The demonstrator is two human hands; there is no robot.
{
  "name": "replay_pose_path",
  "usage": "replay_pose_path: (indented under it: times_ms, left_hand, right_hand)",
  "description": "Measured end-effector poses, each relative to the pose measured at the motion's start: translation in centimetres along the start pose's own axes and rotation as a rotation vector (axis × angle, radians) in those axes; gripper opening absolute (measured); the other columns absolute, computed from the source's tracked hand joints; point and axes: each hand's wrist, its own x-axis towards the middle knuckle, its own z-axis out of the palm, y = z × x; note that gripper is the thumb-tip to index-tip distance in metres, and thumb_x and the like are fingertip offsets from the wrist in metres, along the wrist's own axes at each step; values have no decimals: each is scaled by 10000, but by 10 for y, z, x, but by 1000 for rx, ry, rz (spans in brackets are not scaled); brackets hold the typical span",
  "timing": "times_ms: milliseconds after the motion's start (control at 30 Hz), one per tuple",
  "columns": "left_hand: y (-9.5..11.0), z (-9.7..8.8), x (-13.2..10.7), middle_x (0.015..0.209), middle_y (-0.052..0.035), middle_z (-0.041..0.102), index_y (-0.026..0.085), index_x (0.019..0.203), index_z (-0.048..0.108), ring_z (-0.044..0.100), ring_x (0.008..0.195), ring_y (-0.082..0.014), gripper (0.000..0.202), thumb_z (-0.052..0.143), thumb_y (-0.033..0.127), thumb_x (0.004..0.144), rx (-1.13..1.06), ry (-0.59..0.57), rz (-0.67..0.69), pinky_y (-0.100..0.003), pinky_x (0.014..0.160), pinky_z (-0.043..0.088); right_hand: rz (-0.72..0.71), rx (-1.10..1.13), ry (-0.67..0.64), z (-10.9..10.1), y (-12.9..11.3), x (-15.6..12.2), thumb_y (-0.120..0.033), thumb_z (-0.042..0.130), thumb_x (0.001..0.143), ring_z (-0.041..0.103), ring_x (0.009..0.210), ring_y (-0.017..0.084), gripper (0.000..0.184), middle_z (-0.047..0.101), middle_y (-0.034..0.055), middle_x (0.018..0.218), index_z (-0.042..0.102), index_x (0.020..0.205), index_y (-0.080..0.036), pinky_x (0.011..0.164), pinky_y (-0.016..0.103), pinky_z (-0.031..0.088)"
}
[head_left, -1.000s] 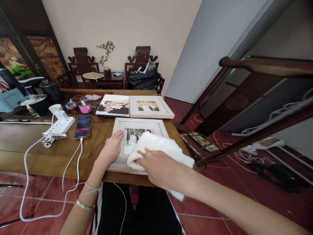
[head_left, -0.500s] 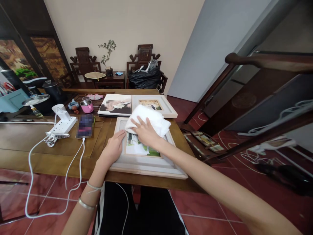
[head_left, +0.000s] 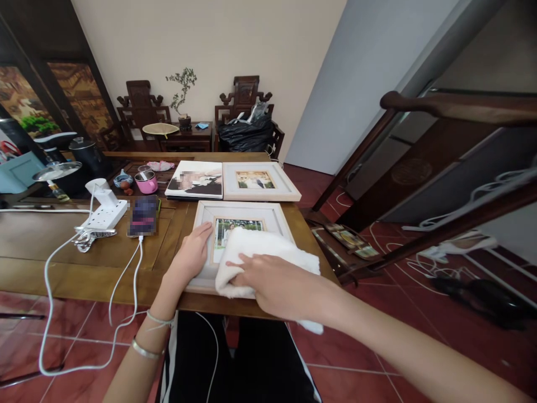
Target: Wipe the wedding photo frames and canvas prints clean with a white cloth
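Observation:
A framed photo [head_left: 272,211] with a pale wooden border lies flat near the table's front edge. My left hand [head_left: 191,253] grips its left side, thumb and fingers along the border. In my right hand [head_left: 272,280] is a folded white cloth [head_left: 260,243], pressed onto the lower middle of the frame. The cloth covers most of the picture and the frame's lower right, and one end droops past the front edge. Part of the photo's upper left shows people and greenery.
Behind lie a second framed photo [head_left: 285,184] and a photo album [head_left: 195,178]. Leftward on the table [head_left: 176,210] are a phone [head_left: 144,215] on a cable, a power strip [head_left: 109,214], a pink cup [head_left: 146,183] and a metal clip. A wooden chair [head_left: 377,184] stands right.
My right hand has drawn the cloth from the frame's top down to its lower part, uncovering the upper picture and the second frame's photo. My left hand stays on the left side.

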Motion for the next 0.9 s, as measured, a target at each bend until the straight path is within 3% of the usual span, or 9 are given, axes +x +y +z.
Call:
replay_pose_path:
  times_ms: [100,200,300,400,500,600,767,900]
  left_hand:
    - [3,-3,0,1416,-147,471,114,1307,501,427,1329,-228,450,306,93,902,-13,-8,-1,-426,1110,353]
    - [6,-6,0,1477,-153,384,102,1350,447,339,1382,-238,437,278,185,955,-42,9,-12,-440,1126,320]
    - [8,-9,-1,1512,-147,323,110,1408,360,279,1410,-230,468,262,283,985,-87,20,1,-443,1143,281]
    - [10,-11,-1,1517,-153,309,107,1438,299,258,1418,-221,504,265,330,987,-120,26,20,-432,1160,243]
    - [12,-12,0,1511,-165,317,98,1439,291,260,1417,-224,528,277,363,983,-137,38,23,-429,1164,229]
    - [13,-12,1,1502,-166,333,100,1439,291,279,1409,-225,537,280,380,980,-152,55,24,-432,1158,238]
    - [8,-10,-1,1478,-186,369,72,1409,356,317,1391,-243,557,253,409,977,-152,89,38,-443,1148,259]
    - [7,-10,-3,1458,-200,397,52,1383,407,358,1369,-263,582,250,432,973,-141,77,37,-449,1137,279]
  right_hand:
    - [110,-108,116,16,20,24,8,444,715,423,1293,345,596,486,122,1409,582,1265,-176,1004,470,392]
    - [226,-243,233,30,48,57,1,445,750,230,1387,390,606,310,144,1516,506,1341,-121,1087,543,260]
    - [311,-302,326,26,68,86,-18,453,795,216,1387,406,580,293,167,1518,476,1366,-116,1081,557,253]
    - [309,-343,320,14,73,106,-46,457,834,216,1381,423,521,283,162,1524,497,1349,-111,1082,562,245]
    - [236,-357,294,9,63,113,-56,386,882,216,1384,409,465,315,120,1519,541,1314,-133,1084,562,248]
    - [158,-370,263,14,43,106,-91,361,909,247,1365,431,430,340,132,1504,572,1283,-112,1055,579,291]
    - [9,-379,147,27,6,71,-117,495,846,294,1346,432,429,401,182,1455,584,1265,-96,1055,553,316]
    - [-54,-318,164,33,0,57,-115,565,788,318,1348,396,405,462,177,1413,637,1186,-118,1061,502,333]
